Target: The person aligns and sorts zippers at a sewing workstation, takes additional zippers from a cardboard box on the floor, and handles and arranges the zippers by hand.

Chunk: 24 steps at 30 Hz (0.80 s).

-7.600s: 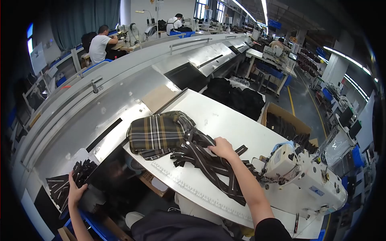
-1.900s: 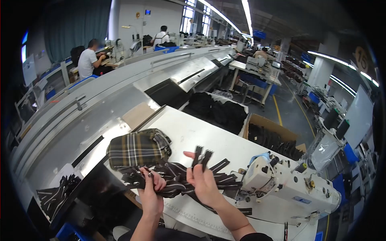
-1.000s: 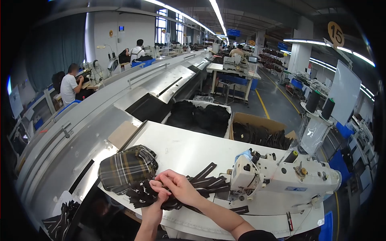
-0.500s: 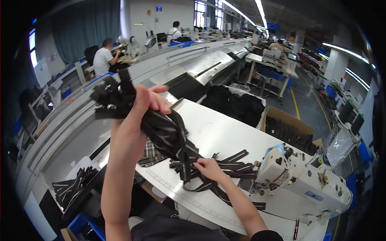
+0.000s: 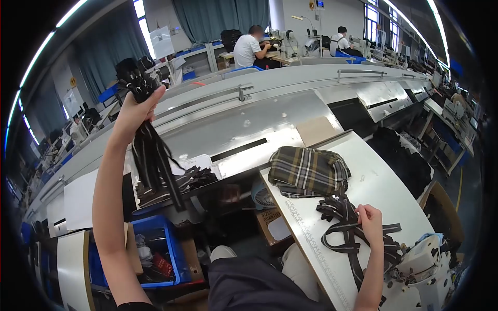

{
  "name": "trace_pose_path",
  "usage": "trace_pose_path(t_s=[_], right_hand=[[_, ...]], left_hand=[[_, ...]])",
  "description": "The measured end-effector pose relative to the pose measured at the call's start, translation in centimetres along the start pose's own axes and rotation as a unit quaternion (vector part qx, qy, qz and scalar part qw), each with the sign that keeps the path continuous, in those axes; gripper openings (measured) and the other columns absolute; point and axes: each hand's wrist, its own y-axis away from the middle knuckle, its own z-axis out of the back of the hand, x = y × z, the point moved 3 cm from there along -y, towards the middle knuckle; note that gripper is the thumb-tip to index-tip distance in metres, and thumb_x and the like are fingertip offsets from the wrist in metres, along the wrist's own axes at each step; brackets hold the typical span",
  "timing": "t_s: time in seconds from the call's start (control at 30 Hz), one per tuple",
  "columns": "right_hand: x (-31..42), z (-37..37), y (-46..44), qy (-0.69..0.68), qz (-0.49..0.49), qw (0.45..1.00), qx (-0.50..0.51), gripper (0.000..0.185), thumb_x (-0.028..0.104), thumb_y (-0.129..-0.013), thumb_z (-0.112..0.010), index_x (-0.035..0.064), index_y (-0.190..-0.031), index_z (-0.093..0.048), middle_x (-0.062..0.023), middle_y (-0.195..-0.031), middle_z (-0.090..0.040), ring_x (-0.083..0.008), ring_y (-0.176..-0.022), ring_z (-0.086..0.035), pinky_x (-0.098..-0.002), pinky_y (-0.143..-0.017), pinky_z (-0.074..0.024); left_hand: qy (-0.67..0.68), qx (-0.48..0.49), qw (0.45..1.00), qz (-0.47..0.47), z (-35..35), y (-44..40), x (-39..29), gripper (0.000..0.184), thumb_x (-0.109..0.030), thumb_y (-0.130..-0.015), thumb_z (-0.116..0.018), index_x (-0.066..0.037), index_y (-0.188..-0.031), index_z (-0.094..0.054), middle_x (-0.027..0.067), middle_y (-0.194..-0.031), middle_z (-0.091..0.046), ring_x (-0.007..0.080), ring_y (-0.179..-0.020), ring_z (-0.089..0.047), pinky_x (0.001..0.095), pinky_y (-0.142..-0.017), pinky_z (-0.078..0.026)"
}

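Observation:
My left hand (image 5: 136,115), raised at the left, is wrapped round a bundle of black zippers (image 5: 151,158). Their bunched ends with metal pulls stick up above the fist, and the long tapes with silvery teeth hang below it. Over the white table on the right, my right hand (image 5: 369,223) has its fingers closed at a loose pile of similar zippers (image 5: 340,210). A tape appears pinched at the fingertips, though the hand partly covers it. A folded stack of plaid fabric (image 5: 308,171) lies just beyond that pile.
More zippers (image 5: 194,179) lie in a tray on the left. A sewing machine (image 5: 423,262) stands at the table's right. Below left is a blue bin (image 5: 174,243); a metal chute (image 5: 228,129) runs behind. Co-workers (image 5: 250,49) sit farther back.
The view has swung left. My left hand has carried its zipper bundle leftward, away from the table, and the tapes now hang down. My right hand stays by the pile on the table.

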Motion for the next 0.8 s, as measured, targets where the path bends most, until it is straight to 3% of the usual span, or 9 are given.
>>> trace_pose_path(t_s=[0.13, 0.23, 0.33, 0.37, 0.47, 0.57, 0.63, 0.73, 0.8], right_hand=[[1.1, -0.5, 0.1, 0.004, 0.016, 1.000, -0.007, 0.025, 0.014, -0.089, -0.052, -0.0042, -0.075, -0.060, 0.0009, -0.051, -0.046, -0.0037, -0.047, -0.040, -0.0212, -0.044, -0.0307], [1.4, -0.5, 0.6, 0.009, 0.017, 1.000, -0.017, 0.024, 0.014, -0.089, -0.052, -0.0041, -0.075, -0.061, 0.0005, -0.051, -0.047, -0.0038, -0.048, -0.041, -0.0214, -0.044, -0.0311], [2.5, 0.2, 1.7, 0.052, 0.006, 0.998, -0.029, 0.023, 0.014, -0.088, -0.052, -0.0041, -0.076, -0.061, -0.0001, -0.052, -0.048, -0.0042, -0.048, -0.042, -0.0215, -0.045, -0.0325], [2.2, 0.7, 2.0, 0.062, 0.001, 0.998, -0.030, 0.022, 0.013, -0.088, -0.052, -0.0043, -0.077, -0.061, -0.0009, -0.052, -0.049, -0.0048, -0.049, -0.043, -0.0215, -0.046, -0.0339], [0.6, 1.9, 2.5, 0.082, -0.008, 0.996, -0.046, 0.021, 0.011, -0.087, -0.053, -0.0045, -0.077, -0.061, -0.0014, -0.053, -0.050, -0.0049, -0.049, -0.043, -0.0212, -0.046, -0.0345], [0.1, 1.9, 2.2, 0.101, 0.020, 0.992, -0.067, 0.017, 0.009, -0.086, -0.054, -0.0048, -0.077, -0.061, -0.0039, -0.058, -0.053, -0.0065, -0.052, -0.045, -0.0223, -0.048, -0.0359], [1.0, 1.7, 1.8, 0.146, 0.069, 0.983, -0.087, 0.013, 0.007, -0.084, -0.057, -0.0046, -0.080, -0.060, -0.0068, -0.066, -0.056, -0.0099, -0.056, -0.048, -0.0239, -0.051, -0.0383], [3.2, 1.5, 0.9, 0.154, 0.103, 0.980, -0.066, 0.009, 0.006, -0.082, -0.059, -0.0019, -0.086, -0.062, -0.0084, -0.076, -0.058, -0.0127, -0.064, -0.053, -0.0235, -0.058, -0.0409], [3.3, 1.1, 0.0, 0.175, 0.091, 0.980, -0.033, 0.014, 0.010, -0.082, -0.060, -0.0003, -0.091, -0.062, -0.0112, -0.087, -0.058, -0.0204, -0.074, -0.056, -0.0292, -0.066, -0.0453]], left_hand=[[-0.245, -0.021, 0.968, -0.048, 0.7, -1.9, 8.4, 0.045, -0.038, -0.078, -0.068, 0.002, -0.068, -0.049, 0.0037, -0.054, -0.041, 0.0132, -0.052, -0.041, 0.0312, -0.049, -0.036], [-0.274, 0.041, 0.956, -0.094, -3.2, -1.3, 18.8, 0.034, -0.031, -0.075, -0.069, -0.001, -0.088, -0.060, 0.0211, -0.073, -0.060, 0.0388, -0.069, -0.054, 0.0387, -0.064, -0.044], [-0.211, 0.074, 0.972, 0.070, -8.5, 2.4, 25.6, 0.037, -0.032, -0.075, -0.070, -0.002, -0.094, -0.060, 0.0211, -0.080, -0.062, 0.0382, -0.078, -0.058, 0.0408, -0.067, -0.045], [-0.199, 0.029, 0.980, 0.000, -10.3, 3.5, 29.5, 0.038, -0.032, -0.074, -0.071, -0.001, -0.093, -0.059, 0.0214, -0.081, -0.061, 0.0381, -0.081, -0.059, 0.0408, -0.069, -0.045], [-0.213, 0.048, 0.975, 0.053, -12.4, 4.1, 32.2, 0.033, -0.020, -0.069, -0.070, 0.000, -0.090, -0.055, 0.0227, -0.082, -0.060, 0.0388, -0.085, -0.058, 0.0428, -0.073, -0.045], [-0.208, 0.066, 0.976, -0.014, -11.5, 4.2, 32.1, 0.034, -0.019, -0.066, -0.069, -0.002, -0.092, -0.055, 0.0194, -0.084, -0.060, 0.0376, -0.084, -0.057, 0.0419, -0.074, -0.044], [-0.248, 0.117, 0.962, -0.001, -10.6, 5.1, 30.1, 0.046, -0.028, -0.064, -0.067, -0.008, -0.105, -0.056, 0.0110, -0.103, -0.058, 0.0309, -0.102, -0.049, 0.0412, -0.091, -0.036], [-0.157, 0.208, 0.958, 0.120, -9.6, 6.2, 29.5, 0.078, -0.037, -0.068, -0.065, -0.011, -0.134, -0.033, 0.0158, -0.132, -0.042, 0.0337, -0.123, -0.033, 0.0415, -0.106, -0.018], [-0.184, 0.201, 0.957, 0.103, -9.7, 7.5, 29.0, 0.089, -0.044, -0.068, -0.066, -0.010, -0.138, -0.024, 0.0163, -0.139, -0.031, 0.0361, -0.130, -0.023, 0.0448, -0.108, -0.009]])
